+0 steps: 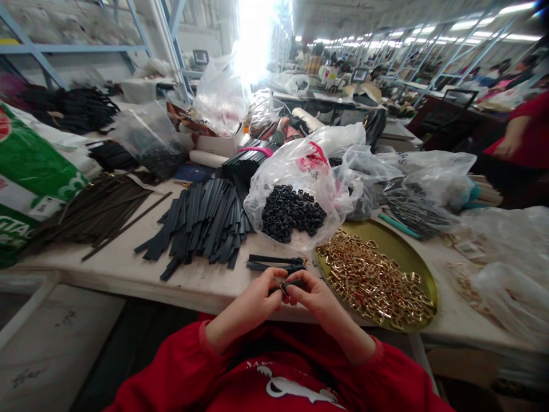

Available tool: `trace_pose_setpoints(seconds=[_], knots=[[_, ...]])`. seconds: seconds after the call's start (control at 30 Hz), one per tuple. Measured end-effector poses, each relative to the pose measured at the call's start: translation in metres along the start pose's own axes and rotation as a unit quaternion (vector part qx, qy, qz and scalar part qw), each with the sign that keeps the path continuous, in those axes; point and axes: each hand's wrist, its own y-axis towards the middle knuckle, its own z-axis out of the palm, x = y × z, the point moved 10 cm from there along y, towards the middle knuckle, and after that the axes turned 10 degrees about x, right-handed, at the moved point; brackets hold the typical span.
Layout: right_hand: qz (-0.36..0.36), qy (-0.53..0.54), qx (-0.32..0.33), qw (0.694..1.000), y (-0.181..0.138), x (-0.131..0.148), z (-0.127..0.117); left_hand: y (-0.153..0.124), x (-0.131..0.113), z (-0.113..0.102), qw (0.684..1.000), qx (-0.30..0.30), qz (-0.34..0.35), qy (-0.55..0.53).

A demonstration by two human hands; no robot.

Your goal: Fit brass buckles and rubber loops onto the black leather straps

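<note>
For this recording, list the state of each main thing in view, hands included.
Left hand, closed on a small dark piece
Right hand, closed on the same piece
Plastic bag, open
Black loops, loose, heaped in the bag
Gold fittings, loose, heaped
Round tray, partly covered by fittings
Black strips, loosely piled
Brown strips, loosely piled
Ceiling light, lit

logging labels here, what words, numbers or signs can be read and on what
"GTA", maybe incomplete: green plastic bag
Too blurred or small to read:
white label and other print, same bag
lettering, red sweatshirt
red print, middle clear bag
handwriting, right clear bag
paper label, far-right clear bag
handwriting, lower-left white panel
</note>
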Motion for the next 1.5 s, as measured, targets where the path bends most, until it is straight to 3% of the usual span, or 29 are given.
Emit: trace_pose_setpoints(seconds=[0.27, 0.47, 0.6, 0.7, 0.83, 1.0, 1.3, 1.37, 1.5], knots=[[0.043, 0.117, -0.007, 0.992, -0.005, -0.017, 0.004, -0.006, 0.003, -0.019, 0.985, -0.082, -0.043, 0.145], [0.112, 0.194, 0.052, 0.973, -0.005, -0.039, 0.022, -0.007, 0.007, -0.023, 0.974, -0.102, -0.077, 0.188], [0.058, 0.129, 0.026, 0.99, -0.001, -0.03, 0.009, -0.005, 0.005, -0.019, 0.989, -0.079, -0.07, 0.106], [0.013, 0.022, -0.049, 0.998, 0.001, -0.021, -0.012, -0.004, 0.009, -0.01, 0.996, -0.048, -0.074, -0.029], [-0.023, -0.135, -0.152, 0.979, -0.007, -0.011, -0.033, -0.003, 0.019, 0.006, 0.985, -0.007, -0.088, -0.151], [-0.073, -0.303, -0.113, 0.944, -0.016, -0.001, -0.019, -0.001, 0.04, 0.025, 0.972, 0.014, -0.119, -0.204], [-0.012, -0.312, -0.168, 0.935, -0.021, -0.023, -0.026, -0.001, 0.06, 0.037, 0.966, -0.011, -0.15, -0.21], [-0.018, -0.291, -0.14, 0.946, -0.024, -0.023, -0.024, -0.003, 0.066, 0.039, 0.961, -0.006, -0.166, -0.223], [0.011, -0.205, -0.015, 0.979, -0.027, -0.032, -0.009, -0.009, 0.065, 0.047, 0.947, 0.038, -0.183, -0.261]])
